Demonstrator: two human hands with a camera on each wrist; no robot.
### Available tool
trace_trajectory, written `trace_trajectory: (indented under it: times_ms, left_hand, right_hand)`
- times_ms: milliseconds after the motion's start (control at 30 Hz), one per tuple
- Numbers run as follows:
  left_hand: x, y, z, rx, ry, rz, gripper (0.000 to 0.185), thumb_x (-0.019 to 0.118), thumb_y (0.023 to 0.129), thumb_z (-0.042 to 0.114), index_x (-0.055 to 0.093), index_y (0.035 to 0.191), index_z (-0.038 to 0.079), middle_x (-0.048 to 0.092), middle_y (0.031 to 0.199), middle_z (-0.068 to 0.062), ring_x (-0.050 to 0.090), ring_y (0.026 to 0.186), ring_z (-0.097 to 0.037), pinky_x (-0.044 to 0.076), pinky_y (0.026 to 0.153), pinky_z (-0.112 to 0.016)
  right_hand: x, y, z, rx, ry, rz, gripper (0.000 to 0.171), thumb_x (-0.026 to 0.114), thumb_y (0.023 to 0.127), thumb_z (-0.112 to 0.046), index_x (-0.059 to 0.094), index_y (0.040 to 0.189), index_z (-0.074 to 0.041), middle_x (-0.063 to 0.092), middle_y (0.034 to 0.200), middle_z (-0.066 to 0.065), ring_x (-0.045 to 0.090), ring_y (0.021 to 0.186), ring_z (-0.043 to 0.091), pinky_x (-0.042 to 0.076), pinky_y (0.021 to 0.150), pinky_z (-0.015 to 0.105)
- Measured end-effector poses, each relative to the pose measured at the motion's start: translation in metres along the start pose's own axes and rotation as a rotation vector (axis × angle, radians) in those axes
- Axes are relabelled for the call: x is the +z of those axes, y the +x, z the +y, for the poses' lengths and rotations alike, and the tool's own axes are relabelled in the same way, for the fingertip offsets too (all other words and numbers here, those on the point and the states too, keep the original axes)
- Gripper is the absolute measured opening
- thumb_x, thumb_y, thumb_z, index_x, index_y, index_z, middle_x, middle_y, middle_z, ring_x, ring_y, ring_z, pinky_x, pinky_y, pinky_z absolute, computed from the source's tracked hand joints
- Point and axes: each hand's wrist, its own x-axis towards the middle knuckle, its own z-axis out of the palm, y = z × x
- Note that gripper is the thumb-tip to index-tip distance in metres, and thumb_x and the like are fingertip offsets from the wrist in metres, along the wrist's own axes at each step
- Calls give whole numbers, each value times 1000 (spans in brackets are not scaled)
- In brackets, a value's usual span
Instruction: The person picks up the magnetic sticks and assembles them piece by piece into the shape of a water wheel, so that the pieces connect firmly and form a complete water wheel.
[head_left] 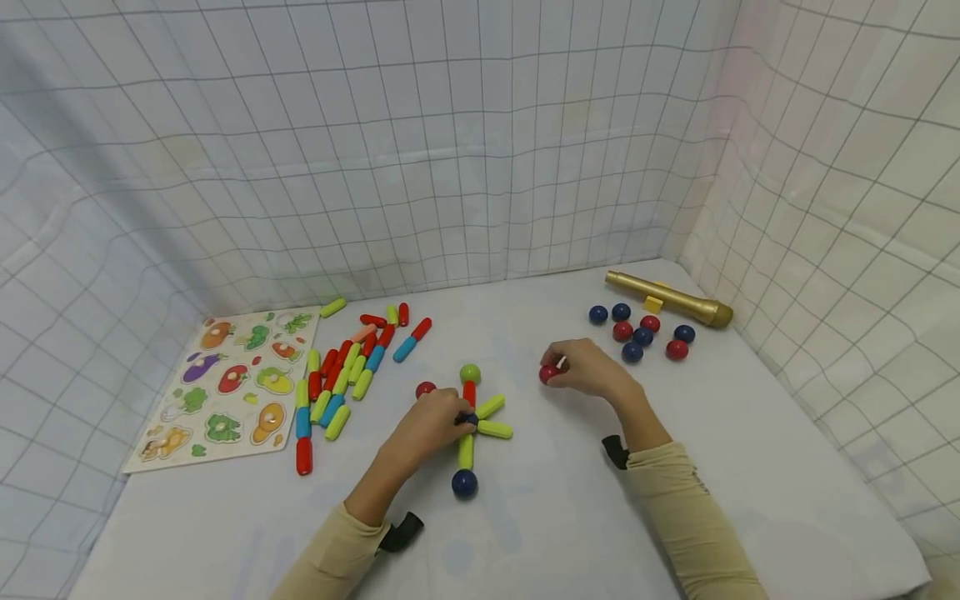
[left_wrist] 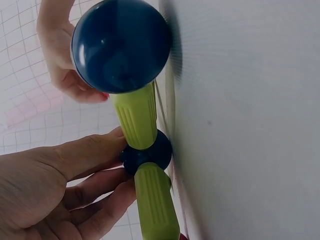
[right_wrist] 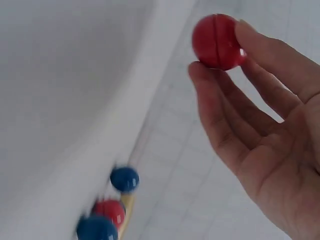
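The left hand (head_left: 431, 425) rests on a star of rods (head_left: 480, 421) lying flat near the middle of the white desk (head_left: 675, 500), its fingers (left_wrist: 87, 155) curled in and pinching the dark blue hub (left_wrist: 150, 152) where the rods meet. From that hub, green rods (head_left: 495, 429) fan out to the right, a red rod runs away from the person to a green ball (head_left: 470, 372), and another green rod runs toward the person to a blue ball (head_left: 464, 482). A red ball (head_left: 425, 388) lies just beyond the left hand's knuckles. The right hand (head_left: 588, 371) hovers to the right of the star, near it but apart, and pinches a second red ball (right_wrist: 217, 41) between the tips of its thumb and fingers; the right wrist view shows that ball clear of the desk. Farther right, a cluster of loose balls (head_left: 641, 333), blue and red, lies just in front of a gold microphone (head_left: 671, 298) by the back corner. To the left of the star lies a heap of spare rods (head_left: 348, 371) in red, green and blue, and beyond it a wooden puzzle board (head_left: 228, 383) with vegetable shapes.
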Motion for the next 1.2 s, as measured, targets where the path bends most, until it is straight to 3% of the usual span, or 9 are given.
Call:
trace_trajectory:
  times_ms: [200, 733, 933, 1033, 1133, 1200]
  left_hand:
    - [-1, 1, -1, -8, -15, -26, 23, 78, 82, 19, 77, 102, 7, 62, 80, 0, 51, 69, -10, 48, 64, -20]
    - [1, 2, 2, 26, -5, -24, 22, 77, 83, 19, 76, 101, 7, 59, 78, 1, 49, 68, -9, 44, 61, -19]
    - [-1, 1, 0, 48, -20, -16, 22, 78, 82, 19, 76, 102, 9, 61, 80, 2, 51, 69, -9, 48, 64, -20]
    - [-4, -1, -2, 62, -45, -24, 21, 76, 84, 15, 76, 103, 10, 64, 87, 0, 56, 76, -10, 53, 71, -24]
    - [-6, -2, -4, 97, -41, -43, 20, 74, 85, 10, 76, 105, 10, 67, 95, -2, 59, 84, -13, 56, 80, -30]
    - [-7, -1, -5, 121, -27, -53, 21, 73, 86, 9, 76, 107, 10, 68, 98, -3, 60, 86, -14, 56, 81, -32]
  right_hand:
    - [27, 12, -15, -62, 0, -15, 21, 74, 85, -12, 68, 105, -9, 70, 101, 4, 66, 95, 17, 55, 81, 31]
    - [46, 13, -29, -104, -41, -23, 23, 70, 89, -14, 68, 111, -11, 71, 109, 6, 65, 104, 19, 53, 90, 37]
    - [46, 13, -29, -84, -46, -20, 26, 70, 89, -13, 68, 114, -10, 71, 113, 7, 65, 105, 18, 53, 91, 37]
    - [44, 12, -29, -76, -40, -32, 29, 69, 90, -13, 66, 118, -9, 69, 117, 8, 65, 104, 19, 53, 91, 37]
    - [34, 11, -24, -62, -45, -19, 32, 68, 91, -13, 64, 122, -8, 67, 122, 11, 64, 107, 23, 53, 92, 38]
    - [21, 10, -14, -39, -73, 32, 34, 66, 91, -11, 63, 124, -8, 66, 124, 13, 64, 108, 27, 53, 91, 40]
